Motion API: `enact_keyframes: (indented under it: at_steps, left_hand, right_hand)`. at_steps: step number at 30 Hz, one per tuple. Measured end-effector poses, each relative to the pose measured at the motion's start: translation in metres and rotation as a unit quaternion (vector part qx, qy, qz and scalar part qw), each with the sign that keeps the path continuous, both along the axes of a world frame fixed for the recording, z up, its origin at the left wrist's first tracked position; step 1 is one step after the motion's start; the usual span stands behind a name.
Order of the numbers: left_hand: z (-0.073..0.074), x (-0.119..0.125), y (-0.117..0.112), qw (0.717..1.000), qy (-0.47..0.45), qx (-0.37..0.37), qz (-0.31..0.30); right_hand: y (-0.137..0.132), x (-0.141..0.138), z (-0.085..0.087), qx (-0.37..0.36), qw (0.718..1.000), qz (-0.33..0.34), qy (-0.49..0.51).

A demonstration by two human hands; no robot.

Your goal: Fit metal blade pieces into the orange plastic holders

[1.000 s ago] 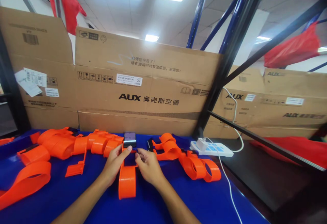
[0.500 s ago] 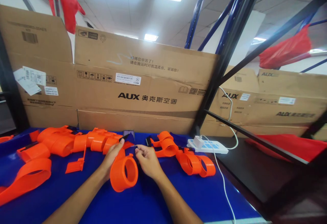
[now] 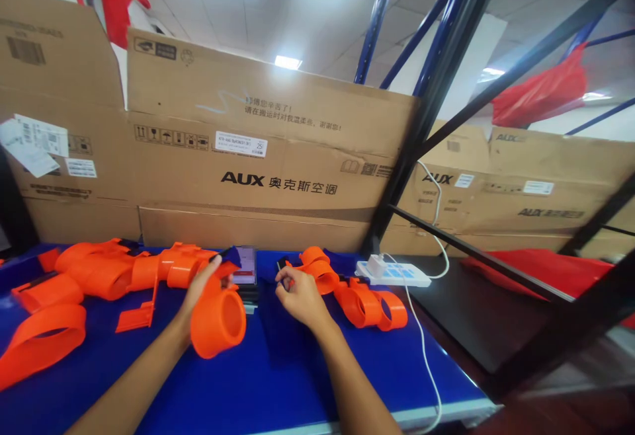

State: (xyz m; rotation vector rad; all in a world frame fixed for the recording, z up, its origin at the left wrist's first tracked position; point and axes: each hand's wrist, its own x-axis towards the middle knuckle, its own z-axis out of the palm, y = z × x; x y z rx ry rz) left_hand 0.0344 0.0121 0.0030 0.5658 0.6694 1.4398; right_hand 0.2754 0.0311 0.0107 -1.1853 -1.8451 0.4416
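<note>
My left hand [image 3: 195, 295] is closed on an orange plastic ring with a strap-like tail [image 3: 212, 326]. Its round open end hangs over the blue table, and a dark blue flap [image 3: 231, 258] shows at its upper end. To the right, my right hand [image 3: 303, 297] has its fingers curled together in a pinch. A small dark piece [image 3: 281, 264] shows at its fingertips; whether they grip it is unclear. Just beyond that hand are coiled orange pieces [image 3: 320, 270]. Between the hands lies a device with a lit screen [image 3: 247, 268].
Many orange pieces [image 3: 99, 273] crowd the left of the blue table [image 3: 278, 389], with others [image 3: 364, 306] at right. A white power strip [image 3: 414, 276] and its cable [image 3: 426, 355] lie by a black rack post [image 3: 397, 177]. Cardboard [image 3: 278, 217] walls the back.
My hands have moved apart. The left has shifted left with the orange ring, uncovering the screen; the right has moved slightly toward the coiled pieces. The view has shifted a little.
</note>
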Motion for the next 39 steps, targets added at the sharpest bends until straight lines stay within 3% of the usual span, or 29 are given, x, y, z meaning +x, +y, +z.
enact_keyframes:
  at_steps: [4,8,12,14,24,30,39]
  left_hand:
    - [-0.010,0.017,-0.001,0.989,0.148,0.011,0.013]
    - [-0.014,0.019,-0.003,0.958,0.274,0.081,0.007]
    - [-0.017,0.019,-0.002,0.939,0.319,0.126,0.008]
    - [-0.019,0.021,-0.002,0.937,0.323,0.132,-0.001]
    - [-0.029,0.027,-0.002,0.939,0.303,0.161,-0.024]
    - [-0.026,0.027,-0.003,0.942,0.288,0.167,-0.037]
    - [-0.018,0.031,-0.008,0.985,0.144,0.081,-0.058]
  right_hand:
    - [-0.006,-0.005,0.001,0.011,0.998,0.019,-0.053]
    - [-0.008,-0.006,0.006,0.061,0.994,-0.005,-0.095]
    - [-0.014,-0.014,0.005,0.096,0.988,0.081,-0.085]
    - [-0.017,-0.020,0.002,0.102,0.987,0.105,-0.072]
    - [-0.015,-0.027,-0.014,0.138,0.982,0.101,-0.079]
    - [-0.015,-0.027,-0.013,0.166,0.976,0.117,-0.085]
    - [-0.017,-0.027,-0.010,0.141,0.978,0.137,-0.064]
